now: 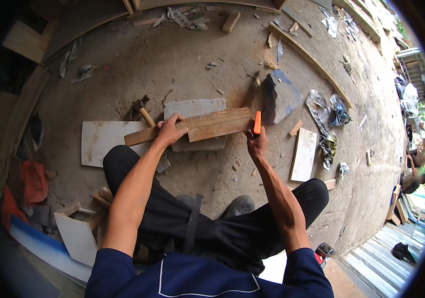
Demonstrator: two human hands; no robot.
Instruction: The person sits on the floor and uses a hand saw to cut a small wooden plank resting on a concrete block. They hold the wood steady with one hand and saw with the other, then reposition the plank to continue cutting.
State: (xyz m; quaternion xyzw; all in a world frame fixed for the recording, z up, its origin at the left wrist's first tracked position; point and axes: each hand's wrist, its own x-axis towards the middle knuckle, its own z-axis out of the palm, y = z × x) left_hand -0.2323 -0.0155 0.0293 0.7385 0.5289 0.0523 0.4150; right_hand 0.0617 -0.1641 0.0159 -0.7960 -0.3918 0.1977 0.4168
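Two lengths of brown wood lie together across a grey concrete slab: a longer board and a shorter wooden piece along its near side. My left hand is closed around the longer board, left of the shorter piece's end. By the right ends of the wood, my right hand grips a tool with an orange and black handle. The rest of that tool is hidden, so its kind is unclear. A hammer with a wooden handle lies just beyond my left hand, next to a white panel.
A blue-grey stone block stands right of the slab. Further right lie a white board, crumpled plastic and a long wooden strip. Wood offcuts are piled beside my left knee. A person is at the far right.
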